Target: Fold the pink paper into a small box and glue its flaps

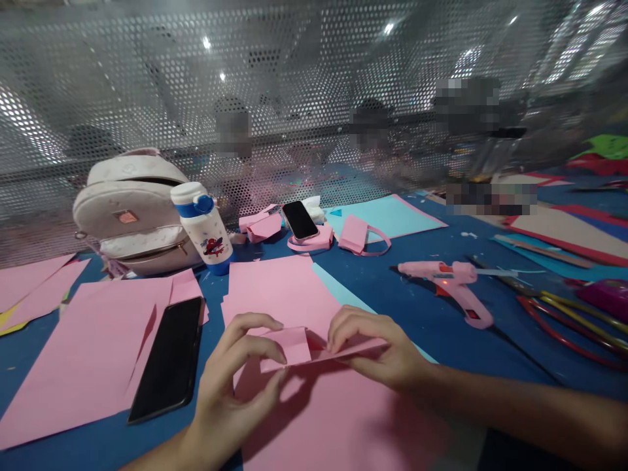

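Between my two hands is a folded piece of pink paper [293,345], raised a little above several pink sheets [314,418]. My left hand [245,376] pinches its left end, fingertips on the upper edge and thumb below. At the right end, my right hand [375,343] grips the paper with fingers on top and the thumb underneath. A flap stands up near the left fingers, and a fold opens beside the right fingertips. Light blue paper [338,288] shows from under the pink sheets.
A black phone [169,360] lies left on pink paper. Behind are a cartoon bottle [203,229], a white backpack [137,216], another phone [299,220] and a small pink paper bag [354,234]. A pink glue gun [451,281] with a lit red light and scissors [564,314] lie right.
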The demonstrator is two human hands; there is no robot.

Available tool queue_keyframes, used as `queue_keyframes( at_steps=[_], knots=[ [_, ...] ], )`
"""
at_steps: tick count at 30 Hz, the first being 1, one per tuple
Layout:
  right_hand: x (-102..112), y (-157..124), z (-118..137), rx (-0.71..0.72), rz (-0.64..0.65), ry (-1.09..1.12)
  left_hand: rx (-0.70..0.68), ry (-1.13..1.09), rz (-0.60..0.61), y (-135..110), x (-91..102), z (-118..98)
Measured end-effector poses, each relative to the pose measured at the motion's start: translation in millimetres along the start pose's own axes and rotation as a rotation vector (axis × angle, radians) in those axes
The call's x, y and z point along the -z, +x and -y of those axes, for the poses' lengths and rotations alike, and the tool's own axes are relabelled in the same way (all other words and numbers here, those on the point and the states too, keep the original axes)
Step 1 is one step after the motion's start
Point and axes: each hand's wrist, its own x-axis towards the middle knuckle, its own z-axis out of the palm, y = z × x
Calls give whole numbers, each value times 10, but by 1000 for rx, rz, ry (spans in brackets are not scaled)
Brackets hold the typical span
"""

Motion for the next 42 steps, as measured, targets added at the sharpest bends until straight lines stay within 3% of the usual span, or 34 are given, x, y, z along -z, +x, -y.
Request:
queue_keyframes(
  at_steps=[11,27,42],
  knots=[
    [-2,3,41,40,22,-38,85,-63,32,9,-17,-81],
    [13,18,64,-14,40,-13,17,-88,39,9,-36,17],
    [10,24,95,-16,27,-26,4,-97,36,35,-48,-22]
  ],
)
